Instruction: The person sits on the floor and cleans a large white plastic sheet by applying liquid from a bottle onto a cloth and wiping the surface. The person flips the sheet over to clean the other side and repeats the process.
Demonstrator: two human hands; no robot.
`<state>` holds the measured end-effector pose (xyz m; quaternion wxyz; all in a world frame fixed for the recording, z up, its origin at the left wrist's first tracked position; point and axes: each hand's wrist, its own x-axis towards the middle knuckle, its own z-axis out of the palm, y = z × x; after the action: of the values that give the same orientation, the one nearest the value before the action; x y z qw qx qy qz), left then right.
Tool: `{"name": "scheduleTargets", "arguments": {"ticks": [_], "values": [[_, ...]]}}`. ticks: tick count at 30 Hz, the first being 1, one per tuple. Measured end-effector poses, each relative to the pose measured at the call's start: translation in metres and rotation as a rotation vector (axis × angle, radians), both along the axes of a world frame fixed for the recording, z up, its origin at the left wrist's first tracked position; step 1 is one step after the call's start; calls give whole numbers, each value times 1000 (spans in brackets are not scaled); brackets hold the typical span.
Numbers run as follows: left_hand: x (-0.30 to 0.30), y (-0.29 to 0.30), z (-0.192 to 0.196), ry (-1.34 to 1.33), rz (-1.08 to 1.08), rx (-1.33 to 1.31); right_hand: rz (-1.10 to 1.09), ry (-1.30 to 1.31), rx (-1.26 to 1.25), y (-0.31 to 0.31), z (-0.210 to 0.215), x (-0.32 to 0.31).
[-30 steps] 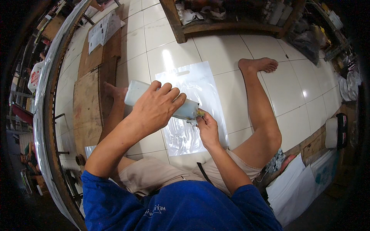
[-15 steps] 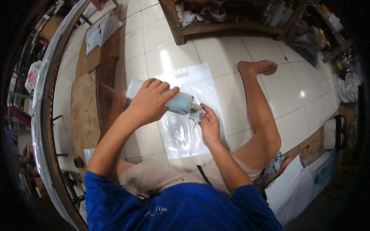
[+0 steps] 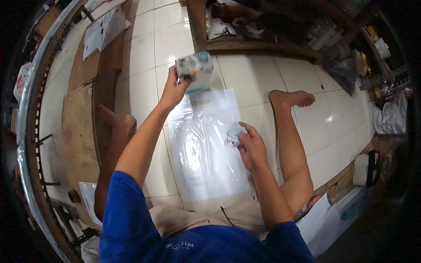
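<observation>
1. Rising above the tiled floor [image 3: 245, 74], a pale cylindrical container [image 3: 196, 70] with a teal end cap and a printed wrap is lifted clear of everything, tilted, just past the far edge of a clear plastic bag [image 3: 206, 153].
2. The bag lies flat on the white tiles between the person's bare legs, glossy, with a cut-out handle at its far end.
3. A small crumpled whitish piece [image 3: 233, 133] sits over the bag's right side.
4. Around this, worn wooden boards [image 3: 79, 131] run along the left, a low wooden shelf [image 3: 263, 44] crammed with clutter crosses the top, and paper sheets [image 3: 103, 30] lie at upper left.
5. The left hand [image 3: 175, 87] has its fingers wrapped around the container's near end.
6. The right hand [image 3: 251, 147] pinches the crumpled piece with curled fingers, over the bag.
</observation>
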<state>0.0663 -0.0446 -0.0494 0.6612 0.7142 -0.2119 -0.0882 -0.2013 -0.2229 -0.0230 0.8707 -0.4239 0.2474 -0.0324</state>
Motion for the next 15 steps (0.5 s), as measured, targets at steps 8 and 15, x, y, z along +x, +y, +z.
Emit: {"name": "scheduleTargets", "arguments": {"ticks": [8,15], "values": [[98,-37,-67,-255,251,105,143,212,-157,2,-10,-22],[31,12,-62,-453,378,445,208,214,-304,-3,-19,-20]]}}
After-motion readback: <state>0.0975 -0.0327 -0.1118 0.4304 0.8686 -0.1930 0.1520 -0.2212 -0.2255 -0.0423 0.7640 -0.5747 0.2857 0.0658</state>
